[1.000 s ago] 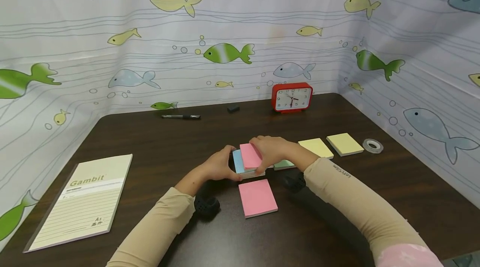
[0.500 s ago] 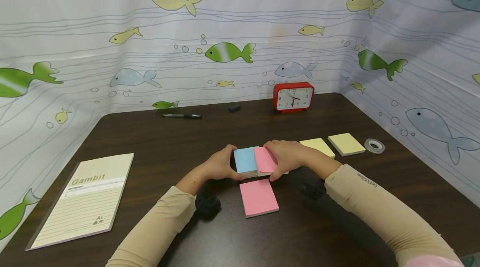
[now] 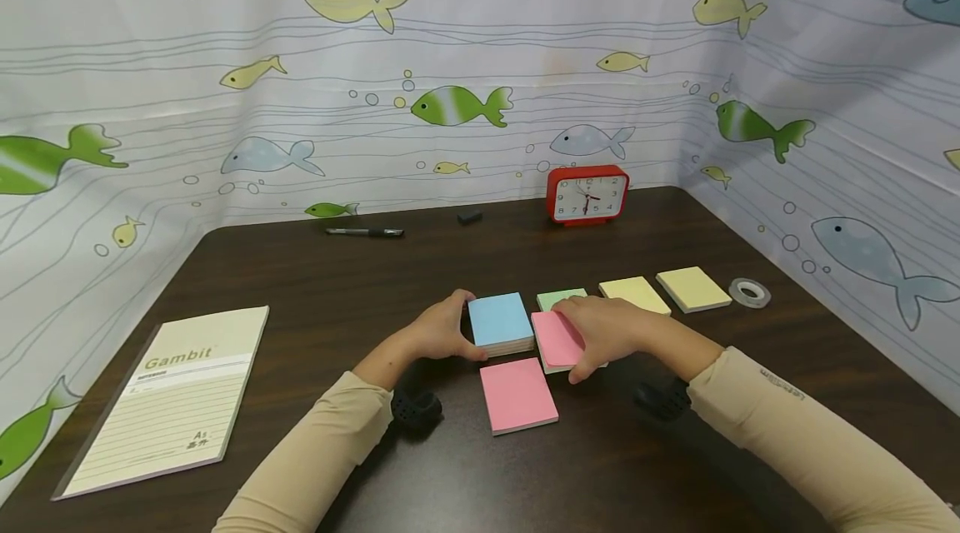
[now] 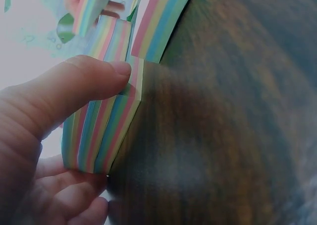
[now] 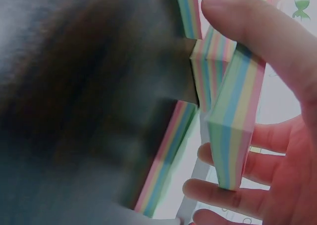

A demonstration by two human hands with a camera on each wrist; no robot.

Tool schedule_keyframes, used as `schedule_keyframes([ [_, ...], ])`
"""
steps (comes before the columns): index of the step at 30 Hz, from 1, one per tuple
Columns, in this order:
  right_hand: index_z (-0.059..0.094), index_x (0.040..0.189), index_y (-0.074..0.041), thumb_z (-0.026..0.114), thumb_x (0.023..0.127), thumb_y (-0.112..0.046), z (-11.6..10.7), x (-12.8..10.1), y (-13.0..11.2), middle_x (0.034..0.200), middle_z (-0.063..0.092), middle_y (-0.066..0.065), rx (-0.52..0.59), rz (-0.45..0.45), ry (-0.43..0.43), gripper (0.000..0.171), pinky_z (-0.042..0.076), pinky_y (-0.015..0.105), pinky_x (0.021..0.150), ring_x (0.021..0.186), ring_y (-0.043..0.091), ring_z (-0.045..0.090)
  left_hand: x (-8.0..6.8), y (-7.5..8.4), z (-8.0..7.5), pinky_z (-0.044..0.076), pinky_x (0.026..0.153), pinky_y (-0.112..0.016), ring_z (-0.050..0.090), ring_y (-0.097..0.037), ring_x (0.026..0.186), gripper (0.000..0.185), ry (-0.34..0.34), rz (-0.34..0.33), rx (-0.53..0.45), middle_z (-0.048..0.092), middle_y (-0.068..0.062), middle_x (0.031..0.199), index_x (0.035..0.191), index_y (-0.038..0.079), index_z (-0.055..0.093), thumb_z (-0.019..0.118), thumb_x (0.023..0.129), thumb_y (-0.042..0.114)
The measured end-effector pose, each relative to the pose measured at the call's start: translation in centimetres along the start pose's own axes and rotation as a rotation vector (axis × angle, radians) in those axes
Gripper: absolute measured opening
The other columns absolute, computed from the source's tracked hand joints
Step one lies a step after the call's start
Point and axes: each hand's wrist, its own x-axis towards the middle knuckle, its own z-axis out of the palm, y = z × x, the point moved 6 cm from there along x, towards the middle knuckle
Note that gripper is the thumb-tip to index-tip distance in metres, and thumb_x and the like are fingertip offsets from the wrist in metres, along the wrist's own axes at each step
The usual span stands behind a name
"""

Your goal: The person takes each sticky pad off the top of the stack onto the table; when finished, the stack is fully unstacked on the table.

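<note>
My left hand [image 3: 441, 331] grips the side of a stack of sticky note pads [image 3: 500, 320] with a light blue top. In the left wrist view, the stack's edges [image 4: 111, 136] show stripes of several colours, with the thumb lying across them. Just right of the stack, my right hand [image 3: 611, 333] holds a pink-topped sticky note pad [image 3: 556, 338] between thumb and fingers. The right wrist view shows that striped pad [image 5: 233, 118] apart from the stack [image 5: 210, 74]. In front of the stack lies another pink pad [image 3: 518, 396]. A green-topped pad [image 3: 561, 297] is partly hidden behind my right hand.
Two yellow pads [image 3: 634, 295] [image 3: 693, 289] and a tape roll [image 3: 748, 292] lie at the right. A red alarm clock [image 3: 587, 194], a small black block [image 3: 469, 217] and a pen [image 3: 365, 232] are at the back. A notebook [image 3: 168, 400] lies at the left.
My right hand has carried the pink-topped pad off the stack to the right, uncovering the blue top. The green pad has come back into view. My left hand has stayed on the stack.
</note>
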Motion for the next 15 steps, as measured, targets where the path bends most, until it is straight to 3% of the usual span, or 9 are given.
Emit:
schedule_keyframes([
  [15, 0.043, 0.12, -0.006, 0.078, 0.049, -0.045, 1.4, -2.8, 0.3, 0.098, 0.048, -0.004, -0.003, 0.022, -0.027, 0.088, 0.04, 0.034, 0.064, 0.084, 0.015, 0.043, 0.1, -0.2, 0.1, 0.039, 0.08, -0.037, 0.048, -0.023, 0.094, 0.087, -0.001, -0.004, 0.014, 0.048, -0.013, 0.112, 0.125, 0.003, 0.032, 0.079, 0.059, 0.034],
])
